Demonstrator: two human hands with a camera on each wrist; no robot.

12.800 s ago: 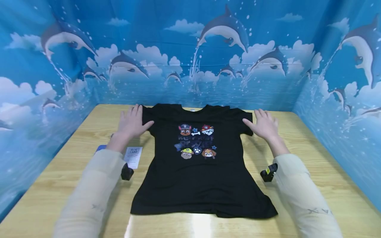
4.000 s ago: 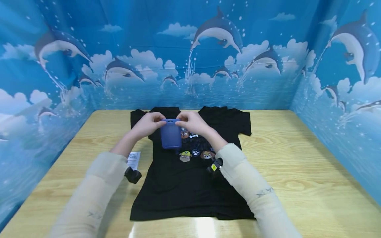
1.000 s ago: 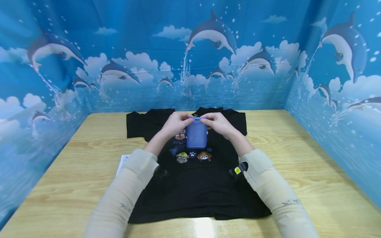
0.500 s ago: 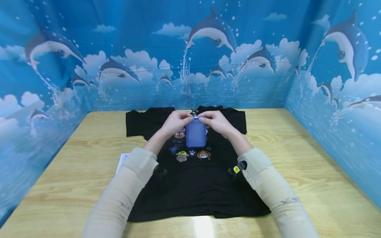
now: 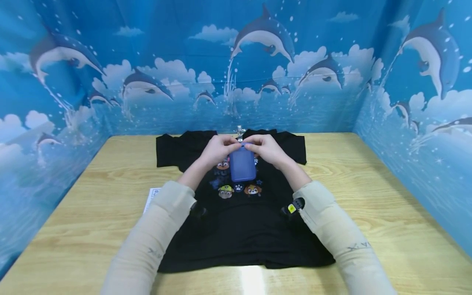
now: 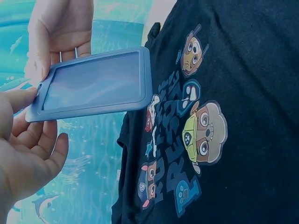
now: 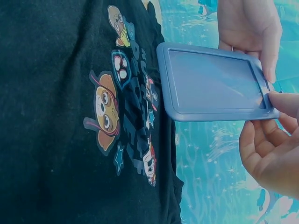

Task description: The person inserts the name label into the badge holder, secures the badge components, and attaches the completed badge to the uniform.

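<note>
A blue card holder (image 5: 242,164) with a clear window is held up over the chest of a black T-shirt (image 5: 250,229). My left hand (image 5: 217,149) pinches its top left corner and my right hand (image 5: 266,148) pinches the top right one. Both thumbs lie on the front, with fingers behind, as the left wrist view shows with the holder (image 6: 96,84) between the hands. Above the fingertips a metal clip (image 5: 240,132) rises from the holder's top edge, near the shirt's neckline. The holder's window looks bare in the right wrist view.
The T-shirt lies flat, front up, with cartoon dog faces (image 5: 225,191) printed on its chest. Partly under my left forearm, a white printed card (image 5: 151,197) rests on the wooden table (image 5: 376,184). A blue dolphin-print curtain (image 5: 184,110) encloses the back and sides.
From lying flat on the shirt sleeves, both hands have come to grip the card holder, which has moved rightward to the shirt's middle. Over the last second the metal clip has come up into view.
</note>
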